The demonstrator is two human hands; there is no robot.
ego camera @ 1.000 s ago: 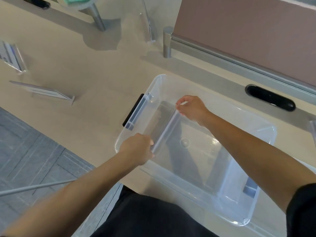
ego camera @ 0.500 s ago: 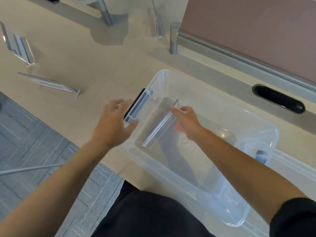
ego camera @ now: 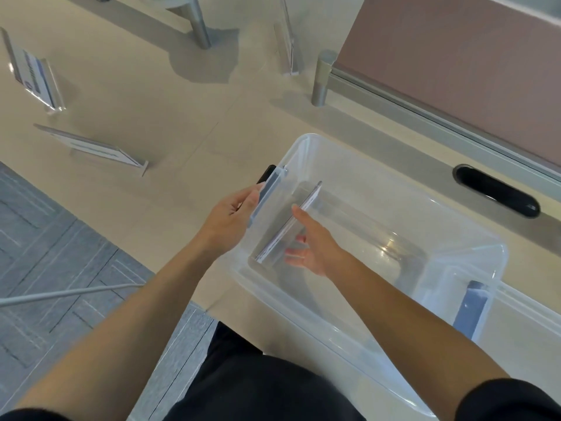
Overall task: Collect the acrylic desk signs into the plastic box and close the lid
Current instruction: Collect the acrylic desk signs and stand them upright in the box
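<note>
Since half a second back, my left hand [ego camera: 233, 214] has closed round the latch end of the plastic box [ego camera: 394, 189], steadying it, and my right hand [ego camera: 315, 247] has sunk deeper inside. It pinches the acrylic sign [ego camera: 291, 220] lightly, thumb at the top edge, fingers showing through the clear sheet. I'd ease the sign against the box's left wall and release slowly, so it neither clatters nor scratches. I see nothing else in the box. Further up the desk [ego camera: 182, 117] wait a slanted sign [ego camera: 91, 147] at centre left, a printed sign [ego camera: 33, 77] at upper left and an upright sign [ego camera: 288, 50] at top centre.
</note>
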